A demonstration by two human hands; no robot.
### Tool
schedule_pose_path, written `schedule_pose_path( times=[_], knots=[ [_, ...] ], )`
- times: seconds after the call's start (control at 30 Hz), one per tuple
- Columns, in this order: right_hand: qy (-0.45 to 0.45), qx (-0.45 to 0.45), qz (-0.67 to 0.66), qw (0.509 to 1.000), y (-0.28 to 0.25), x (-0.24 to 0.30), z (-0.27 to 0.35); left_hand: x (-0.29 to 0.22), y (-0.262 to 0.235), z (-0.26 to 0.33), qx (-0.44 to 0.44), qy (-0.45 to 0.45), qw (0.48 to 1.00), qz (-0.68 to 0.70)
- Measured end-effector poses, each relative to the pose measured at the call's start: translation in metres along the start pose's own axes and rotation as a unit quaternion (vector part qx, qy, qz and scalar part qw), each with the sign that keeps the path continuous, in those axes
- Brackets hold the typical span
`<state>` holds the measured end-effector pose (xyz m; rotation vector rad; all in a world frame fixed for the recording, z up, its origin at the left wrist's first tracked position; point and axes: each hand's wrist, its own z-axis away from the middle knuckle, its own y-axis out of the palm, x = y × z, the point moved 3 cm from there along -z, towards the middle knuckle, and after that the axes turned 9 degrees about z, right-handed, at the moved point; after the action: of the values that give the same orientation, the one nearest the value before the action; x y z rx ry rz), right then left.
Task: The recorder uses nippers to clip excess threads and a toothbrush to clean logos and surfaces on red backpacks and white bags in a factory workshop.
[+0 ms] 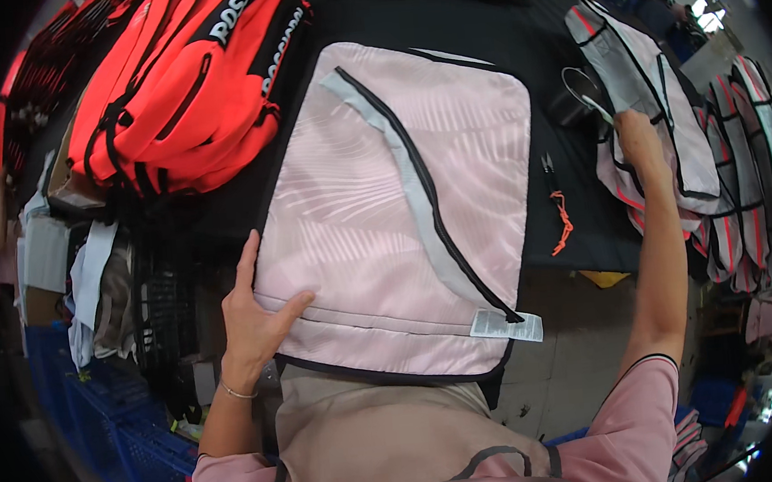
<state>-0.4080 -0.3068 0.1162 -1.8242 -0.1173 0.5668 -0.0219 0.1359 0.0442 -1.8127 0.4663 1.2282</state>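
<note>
A pale pink patterned fabric panel (340, 226) with dark edging lies flat in front of me. A curved black zipper (432, 197) with a grey strip runs across it, and a small white label (506, 325) sits at the zipper's lower end. My left hand (261, 312) rests on the panel's lower left edge, fingers spread and thumb apart. Out to the right, my right hand (640, 143) is closed round a slim white stick-like tool (603, 111). The tool's far end is at a dark round cup (573, 102); its tip is too small to make out.
Thread snips (548, 167) with an orange cord lie on the black table (573, 228), right of the panel. Bright red-orange bags (178, 85) are piled at the far left. Grey-and-pink bag pieces (643, 71) are stacked at the right. Blue crates (118, 439) stand at the lower left.
</note>
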Motion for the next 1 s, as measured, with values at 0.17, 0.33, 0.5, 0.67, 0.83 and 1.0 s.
schedule_pose_path(
  times=[0.17,0.33,0.5,0.67,0.83,1.0],
  knots=[
    [0.004,-0.019,-0.009,1.0,0.001,0.011,0.017,-0.016,-0.019,-0.006,0.069,-0.053,0.97,-0.229],
    [0.091,-0.051,-0.299,0.948,-0.035,0.086,0.04,-0.069,0.002,-0.084,0.019,0.285,0.914,-0.288],
    [0.021,0.05,-0.656,0.753,-0.049,0.176,0.037,-0.047,0.073,-0.217,0.041,0.458,0.806,-0.373],
    [-0.007,0.092,-0.699,0.709,-0.036,0.231,0.022,-0.038,0.091,-0.255,0.231,0.307,0.789,-0.48],
    [-0.038,0.105,-0.687,0.718,-0.018,0.26,0.015,-0.012,0.066,-0.21,0.149,0.345,0.834,-0.405],
    [-0.055,0.133,-0.723,0.675,0.001,0.303,0.029,-0.004,0.069,-0.209,0.026,0.144,0.943,-0.298]
  ],
)
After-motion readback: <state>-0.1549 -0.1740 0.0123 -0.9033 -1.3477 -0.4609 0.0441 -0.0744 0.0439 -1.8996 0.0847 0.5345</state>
